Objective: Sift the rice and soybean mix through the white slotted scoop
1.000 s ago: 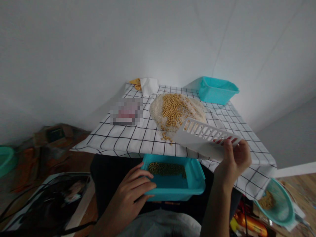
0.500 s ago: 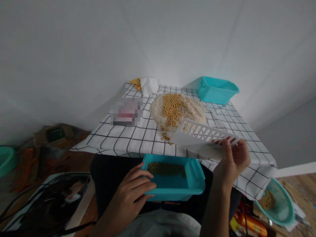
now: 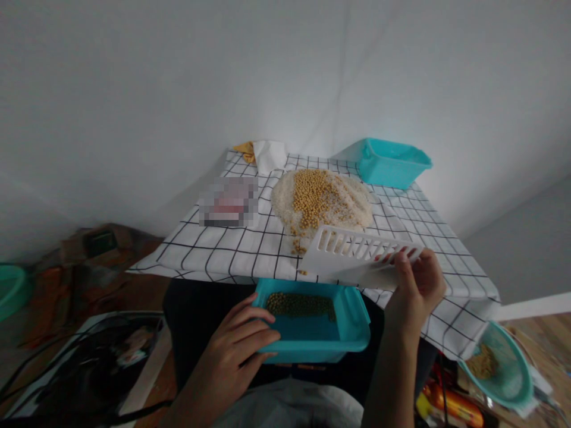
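My right hand (image 3: 417, 282) grips the right end of a white plastic plate (image 3: 343, 268) with a row of slots along its upper edge. The plate stands tilted on the checked cloth, just in front of a pile of white rice (image 3: 285, 196) and yellow soybeans (image 3: 312, 190). A few loose beans (image 3: 303, 272) lie by its left end. On my lap sits a turquoise plastic bin (image 3: 307, 346) holding dark green beans and some yellowish ones (image 3: 303, 305). My left hand (image 3: 243, 336) is hooked over the bin's left rim, its thumb hidden or low.
A second turquoise bin (image 3: 392, 163) stands at the table's back right. White paper (image 3: 270, 156) and a yellow cloth-like thing (image 3: 245, 150) lie at the back left, near a blurred-out item (image 3: 229, 202). A turquoise basket (image 3: 504, 371) is low at the right.
My right hand has drawn the slotted plate toward me and slightly left, to the cloth's front edge. Loose beans there have shifted closer to the edge. My left hand stays on the bin.
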`<move>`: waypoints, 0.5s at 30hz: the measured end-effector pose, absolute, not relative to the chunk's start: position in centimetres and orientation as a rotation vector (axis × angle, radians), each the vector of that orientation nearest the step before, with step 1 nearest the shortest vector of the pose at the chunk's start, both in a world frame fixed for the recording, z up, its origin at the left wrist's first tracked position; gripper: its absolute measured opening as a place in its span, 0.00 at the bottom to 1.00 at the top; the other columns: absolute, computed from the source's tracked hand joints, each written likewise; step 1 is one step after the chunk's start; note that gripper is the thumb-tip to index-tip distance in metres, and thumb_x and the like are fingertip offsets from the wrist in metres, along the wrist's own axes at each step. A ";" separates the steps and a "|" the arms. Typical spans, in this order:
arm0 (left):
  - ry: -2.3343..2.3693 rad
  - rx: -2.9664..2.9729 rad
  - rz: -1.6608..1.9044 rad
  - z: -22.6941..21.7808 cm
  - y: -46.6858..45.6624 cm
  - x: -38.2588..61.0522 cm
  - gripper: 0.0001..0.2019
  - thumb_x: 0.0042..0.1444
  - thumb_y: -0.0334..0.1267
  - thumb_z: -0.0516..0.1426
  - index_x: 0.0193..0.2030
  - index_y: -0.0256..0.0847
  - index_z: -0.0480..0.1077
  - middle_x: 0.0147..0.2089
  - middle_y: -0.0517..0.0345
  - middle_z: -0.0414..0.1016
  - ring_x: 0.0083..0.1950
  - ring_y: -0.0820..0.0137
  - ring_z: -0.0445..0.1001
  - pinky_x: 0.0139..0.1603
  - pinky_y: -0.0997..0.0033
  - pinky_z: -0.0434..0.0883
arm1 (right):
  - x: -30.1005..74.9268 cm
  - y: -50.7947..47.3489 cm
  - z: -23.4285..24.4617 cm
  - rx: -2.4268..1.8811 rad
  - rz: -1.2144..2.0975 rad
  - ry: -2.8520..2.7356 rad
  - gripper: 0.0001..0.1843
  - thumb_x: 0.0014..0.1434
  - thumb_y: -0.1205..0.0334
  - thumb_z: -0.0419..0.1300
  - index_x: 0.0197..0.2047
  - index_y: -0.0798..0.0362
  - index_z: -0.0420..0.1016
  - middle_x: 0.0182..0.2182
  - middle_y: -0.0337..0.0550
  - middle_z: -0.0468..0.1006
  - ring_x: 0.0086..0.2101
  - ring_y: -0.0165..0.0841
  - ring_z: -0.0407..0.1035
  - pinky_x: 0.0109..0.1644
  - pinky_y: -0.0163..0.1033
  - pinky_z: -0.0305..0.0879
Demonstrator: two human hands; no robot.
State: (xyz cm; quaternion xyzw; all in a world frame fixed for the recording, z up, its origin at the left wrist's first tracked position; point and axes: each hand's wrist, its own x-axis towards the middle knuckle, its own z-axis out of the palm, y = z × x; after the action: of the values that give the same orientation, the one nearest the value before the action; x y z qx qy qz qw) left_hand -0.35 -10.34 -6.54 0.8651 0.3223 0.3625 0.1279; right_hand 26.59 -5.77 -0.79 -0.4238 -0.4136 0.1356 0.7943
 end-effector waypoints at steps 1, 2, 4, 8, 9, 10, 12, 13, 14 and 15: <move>0.938 2.520 1.058 -6.5 -10.3 -0.5 0.12 0.60 0.23 0.55 0.41 0.43 0.74 0.36 0.62 0.79 0.46 0.69 0.77 0.68 0.57 0.64 | 26.8 -5.8 -0.8 -0.909 0.305 -0.898 0.08 0.56 0.64 0.65 0.29 0.53 0.69 0.25 0.33 0.72 0.24 0.27 0.70 0.29 0.34 0.70; 0.937 2.524 1.065 -6.4 -10.3 -0.6 0.12 0.60 0.22 0.55 0.41 0.42 0.74 0.36 0.62 0.79 0.46 0.69 0.76 0.68 0.58 0.64 | 26.9 -5.8 -0.9 -0.912 0.304 -0.898 0.08 0.57 0.64 0.65 0.29 0.53 0.69 0.25 0.33 0.71 0.24 0.27 0.70 0.29 0.34 0.69; 0.940 2.536 1.079 -6.1 -10.3 -0.8 0.11 0.60 0.23 0.55 0.41 0.42 0.74 0.36 0.62 0.79 0.46 0.69 0.76 0.69 0.60 0.63 | 27.1 -5.8 -0.9 -0.913 0.284 -0.887 0.08 0.57 0.64 0.65 0.29 0.53 0.69 0.25 0.33 0.71 0.25 0.27 0.70 0.30 0.34 0.69; 0.963 2.577 1.056 -5.6 -10.3 -1.1 0.10 0.61 0.24 0.56 0.41 0.42 0.74 0.35 0.63 0.79 0.45 0.69 0.77 0.69 0.61 0.62 | 27.2 -5.5 -1.3 -0.919 0.237 -0.887 0.09 0.56 0.63 0.65 0.29 0.53 0.69 0.26 0.33 0.71 0.26 0.27 0.70 0.33 0.35 0.69; 0.967 2.582 1.053 -5.5 -10.4 -1.2 0.10 0.61 0.24 0.56 0.41 0.42 0.74 0.35 0.63 0.79 0.45 0.69 0.77 0.68 0.61 0.63 | 27.2 -5.4 -1.4 -0.937 0.225 -0.888 0.09 0.56 0.62 0.65 0.29 0.53 0.69 0.27 0.34 0.71 0.27 0.27 0.70 0.34 0.36 0.69; 0.968 2.585 1.054 -5.4 -10.4 -1.2 0.10 0.61 0.24 0.56 0.41 0.42 0.74 0.35 0.63 0.79 0.45 0.69 0.77 0.68 0.61 0.63 | 27.1 -5.4 -1.5 -0.962 0.211 -0.885 0.09 0.56 0.61 0.66 0.30 0.53 0.69 0.27 0.34 0.72 0.27 0.27 0.71 0.34 0.36 0.69; 0.975 2.581 1.068 -5.3 -10.3 -1.2 0.09 0.61 0.25 0.56 0.41 0.43 0.74 0.35 0.63 0.79 0.45 0.69 0.77 0.67 0.61 0.65 | 27.0 -5.3 -1.7 -1.014 0.186 -0.880 0.09 0.56 0.59 0.66 0.30 0.52 0.70 0.28 0.35 0.73 0.29 0.28 0.72 0.35 0.36 0.69; 0.980 2.578 1.072 -5.4 -10.3 -1.1 0.09 0.61 0.25 0.57 0.41 0.43 0.74 0.35 0.63 0.79 0.46 0.68 0.77 0.66 0.61 0.66 | 26.9 -5.3 -1.7 -1.033 0.174 -0.878 0.10 0.56 0.59 0.66 0.31 0.52 0.70 0.28 0.35 0.74 0.29 0.29 0.72 0.35 0.36 0.69; 0.984 2.576 1.077 -5.4 -10.2 -1.1 0.09 0.61 0.26 0.57 0.41 0.43 0.74 0.35 0.62 0.79 0.46 0.68 0.77 0.66 0.61 0.67 | 26.9 -5.3 -1.7 -1.046 0.162 -0.874 0.10 0.56 0.58 0.66 0.31 0.52 0.70 0.28 0.35 0.74 0.29 0.29 0.72 0.36 0.36 0.68; 0.988 2.575 1.085 -5.5 -10.1 -1.1 0.08 0.61 0.26 0.57 0.41 0.44 0.74 0.35 0.62 0.79 0.47 0.67 0.77 0.65 0.61 0.68 | 26.9 -5.4 -1.7 -1.050 0.152 -0.870 0.10 0.56 0.58 0.66 0.30 0.52 0.70 0.28 0.36 0.74 0.29 0.29 0.72 0.36 0.36 0.68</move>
State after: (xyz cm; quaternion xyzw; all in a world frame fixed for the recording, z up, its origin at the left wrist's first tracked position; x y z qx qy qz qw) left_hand -1.09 -10.11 -5.49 0.8654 0.3320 0.3646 0.0889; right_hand 26.85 -5.36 -1.69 -0.4848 -0.4017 0.0703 0.7737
